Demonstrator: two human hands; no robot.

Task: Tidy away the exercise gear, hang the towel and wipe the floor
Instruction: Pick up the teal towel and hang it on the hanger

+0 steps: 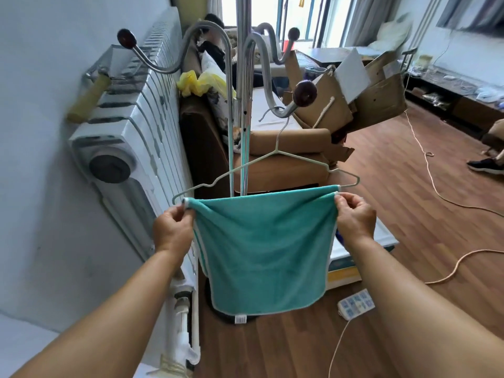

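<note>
A teal towel [261, 246] with white edging hangs folded over the bottom bar of a pale wire hanger [275, 156]. The hanger's hook sits on a lower arm of a metal coat stand [241, 85]. My left hand [173, 225] pinches the towel's top left corner at the hanger bar. At the opposite end of the bar, my right hand [354, 216] pinches the top right corner. The towel is stretched flat between both hands and its lower edge hangs just above the stand's dark base.
A white radiator [136, 137] lines the left wall. A brown sofa [286, 156] stands behind the stand, cardboard boxes [362, 91] lean beyond it. A white power strip [356, 304] and cords [425, 165] lie on the wooden floor. A dark shoe [484, 165] shows at right.
</note>
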